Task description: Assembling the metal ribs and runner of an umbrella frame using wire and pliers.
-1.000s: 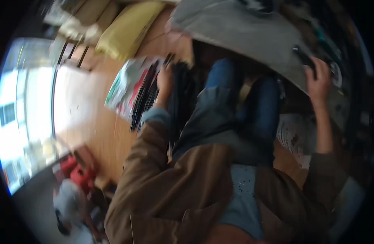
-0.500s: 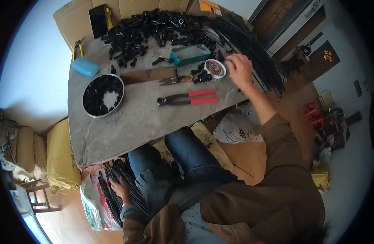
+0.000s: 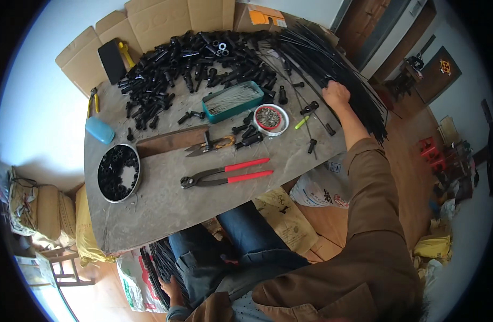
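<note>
My right hand (image 3: 337,95) reaches across the table to the near side of a bundle of long thin black rods (image 3: 359,102). Its fingers are curled closed, and whatever they pinch is hidden. Low at my left, beside my leg, my left hand (image 3: 174,291) closes over another bundle of black rods (image 3: 166,260). Nearest my right hand, black socket-like fittings (image 3: 309,108) lie at the ends of loose rods, with a small yellow-green tool (image 3: 301,123) among them. A white bowl with a red inner rim (image 3: 285,122) holds small metal pieces.
A heap of black fittings (image 3: 187,59) covers the table's far side. Nearer lie a teal tray of thin pins (image 3: 214,118), scissors (image 3: 195,150), red-handled pincers (image 3: 249,176) and a round pan of black parts (image 3: 100,185). A white sack (image 3: 319,188) stands below the table's right edge.
My right hand has moved right, from beside the bowl to the rod bundle, and its fingers have curled in. My left hand stays at the lower bundle. The view has shifted.
</note>
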`<state>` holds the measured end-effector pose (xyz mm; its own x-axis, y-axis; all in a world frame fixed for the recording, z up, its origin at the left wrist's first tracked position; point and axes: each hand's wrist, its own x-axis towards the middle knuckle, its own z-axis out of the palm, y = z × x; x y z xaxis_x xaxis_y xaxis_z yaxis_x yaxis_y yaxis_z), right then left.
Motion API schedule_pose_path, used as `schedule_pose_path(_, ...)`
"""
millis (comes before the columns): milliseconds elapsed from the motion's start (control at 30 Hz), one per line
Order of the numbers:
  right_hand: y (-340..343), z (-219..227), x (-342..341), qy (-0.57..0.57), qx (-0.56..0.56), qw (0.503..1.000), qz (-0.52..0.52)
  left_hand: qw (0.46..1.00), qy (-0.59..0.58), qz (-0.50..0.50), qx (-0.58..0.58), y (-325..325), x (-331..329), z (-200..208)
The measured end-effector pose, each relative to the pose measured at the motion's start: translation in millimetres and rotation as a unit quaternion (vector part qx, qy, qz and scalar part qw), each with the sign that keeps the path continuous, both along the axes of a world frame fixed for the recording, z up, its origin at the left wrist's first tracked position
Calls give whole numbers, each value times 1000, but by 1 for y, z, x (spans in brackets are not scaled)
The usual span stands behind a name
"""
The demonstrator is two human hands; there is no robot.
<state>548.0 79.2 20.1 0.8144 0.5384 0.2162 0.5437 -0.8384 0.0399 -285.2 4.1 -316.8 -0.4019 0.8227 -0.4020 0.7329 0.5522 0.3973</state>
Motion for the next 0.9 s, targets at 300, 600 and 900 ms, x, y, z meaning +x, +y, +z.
schedule_pose_path(300,15,-5,-18,47,53,997,15,990,-62,-113,59,53,32,5)
schedule_pose_path(600,11,112,-13,-53,-36,996,60,983,-155,-31,90,36,-21,-33)
schedule_pose_path(900,-5,276,-73,-187,-80,972,114,968,-225,-58,89,56,21,1)
